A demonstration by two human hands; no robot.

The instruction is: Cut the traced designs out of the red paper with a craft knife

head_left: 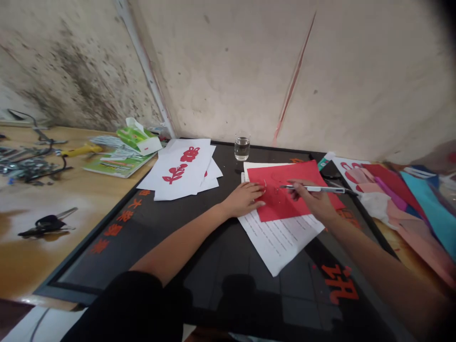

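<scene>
My left hand lies flat with its fingers stretched over the left edge of a red sheet of paper. Closed around a slim white and dark pen-like tool, my right hand is over the right part of that sheet. The tool's thin tip points left, close to the paper; whether it touches, I cannot tell. Small pale curved marks show on the red surface between my hands. Under the red paper is a white printed sheet, its lower corner sticking out towards me.
White sheets with red cut-out designs lie left on the black board. A glass of clear liquid stands near the wall. Coloured papers are heaped at right. Scissors, a green tissue pack and metal parts occupy the left table.
</scene>
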